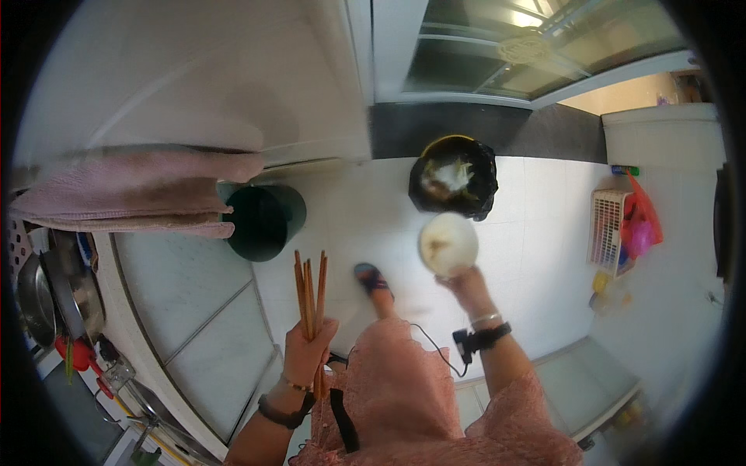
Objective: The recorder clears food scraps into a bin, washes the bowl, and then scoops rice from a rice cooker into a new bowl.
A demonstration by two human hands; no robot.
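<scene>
My left hand [310,349] is closed around a bundle of wooden chopsticks [309,297], whose tips point away from me. In my right hand [466,288] is a white bowl [449,244], held by its rim side, with brownish residue showing on it. Just beyond the bowl, a trash bin lined with a black plastic bag [486,195] stands on the floor with whitish and greenish waste inside. The bowl is nearer to me than the bin in the picture; whether the two touch, I cannot tell.
A dark green bucket [296,212] stands at the left, beside hanging pink towels [140,186]. Pans [76,279] and a faucet [145,422] are along the left counter. A white plastic basket [607,233] and a red bag [644,215] are at the right. A glazed door [524,99] stands ahead.
</scene>
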